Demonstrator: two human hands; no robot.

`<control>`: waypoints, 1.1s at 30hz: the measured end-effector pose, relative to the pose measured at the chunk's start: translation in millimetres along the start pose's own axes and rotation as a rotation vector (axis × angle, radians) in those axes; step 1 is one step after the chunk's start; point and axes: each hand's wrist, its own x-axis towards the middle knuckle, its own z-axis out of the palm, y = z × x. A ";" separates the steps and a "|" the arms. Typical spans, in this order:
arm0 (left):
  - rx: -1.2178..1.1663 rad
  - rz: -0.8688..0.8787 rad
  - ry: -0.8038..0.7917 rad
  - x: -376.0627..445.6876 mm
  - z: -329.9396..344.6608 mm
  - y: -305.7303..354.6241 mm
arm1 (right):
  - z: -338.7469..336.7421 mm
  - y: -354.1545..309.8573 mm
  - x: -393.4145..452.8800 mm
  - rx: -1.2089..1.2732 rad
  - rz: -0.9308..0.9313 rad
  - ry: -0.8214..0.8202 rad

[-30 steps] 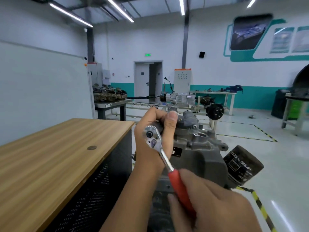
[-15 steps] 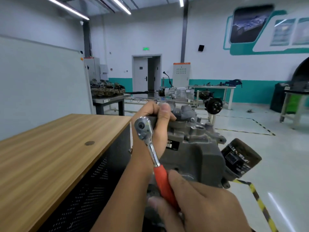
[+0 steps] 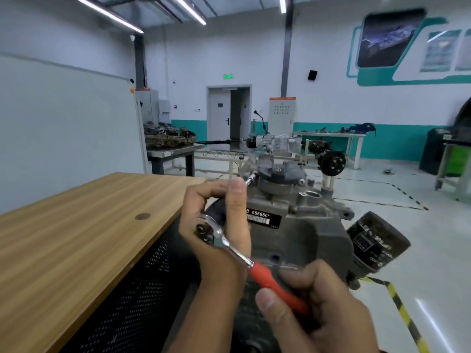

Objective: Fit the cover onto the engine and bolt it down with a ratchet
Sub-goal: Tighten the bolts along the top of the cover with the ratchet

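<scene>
A grey engine (image 3: pixel 300 235) with a white serial label stands in front of me. Its round cover (image 3: pixel 279 178) sits on top at the far end. A ratchet (image 3: pixel 234 253) with a chrome head and red handle lies across the engine's left side. My left hand (image 3: pixel 219 225) wraps the ratchet's head and extension bar, thumb pointing up. The socket end (image 3: pixel 251 180) pokes out past that thumb and meets the cover's left edge. My right hand (image 3: pixel 313 312) is closed on the red handle, low and near me.
A wooden workbench (image 3: pixel 84 238) with a perforated black side runs along my left. A black oil filter (image 3: pixel 377 243) sticks out of the engine's right side. Yellow-black floor tape (image 3: pixel 405 314) runs at lower right. Tables with other engine parts (image 3: pixel 277 143) stand further back.
The ratchet handle has swung to the right and lies flatter, with my right hand following it. My left hand stays around the ratchet's head. The camera has come closer to the engine.
</scene>
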 end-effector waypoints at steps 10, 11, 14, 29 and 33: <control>0.115 0.138 -0.136 12.6 5.5 -1.8 | -8.8 -29.9 37.7 0.392 -0.051 0.143; 0.102 0.132 -0.124 15.9 7.8 -3.2 | 2.8 -22.8 23.2 0.426 0.003 0.174; 0.100 0.153 -0.134 19.5 13.2 -4.7 | 30.3 -7.9 -8.6 0.530 0.135 0.261; 0.149 0.140 -0.425 35.6 17.0 -0.3 | 47.9 -18.8 -17.9 0.596 0.277 0.408; 0.247 0.149 -0.601 34.9 11.8 3.5 | -14.8 -34.8 53.4 0.681 0.093 0.332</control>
